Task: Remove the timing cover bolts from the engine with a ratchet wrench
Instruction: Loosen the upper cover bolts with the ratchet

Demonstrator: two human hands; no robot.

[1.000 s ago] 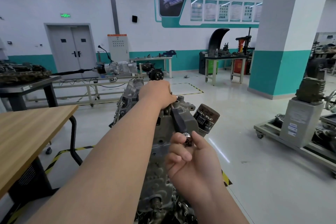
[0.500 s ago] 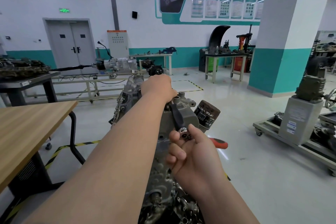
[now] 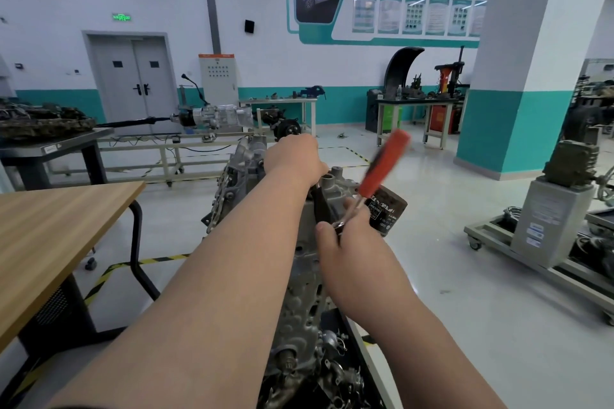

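Looking down from the head camera: the right hand (image 3: pixel 349 249) grasps the ratchet wrench (image 3: pixel 370 181) near its head, against the engine (image 3: pixel 300 279) at its upper end, with the bolt hidden. The left hand (image 3: pixel 294 156) clasps the engine's top. Brace there and keep the socket square while swinging the blurred red handle.

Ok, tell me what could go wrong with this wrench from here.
The wrench has its red handle blurred right beside the oil filter, so it may knock it. The right hand grips only near the wrench head; a slip could drive knuckles into the engine. The left hand on top sits near that handle's path.
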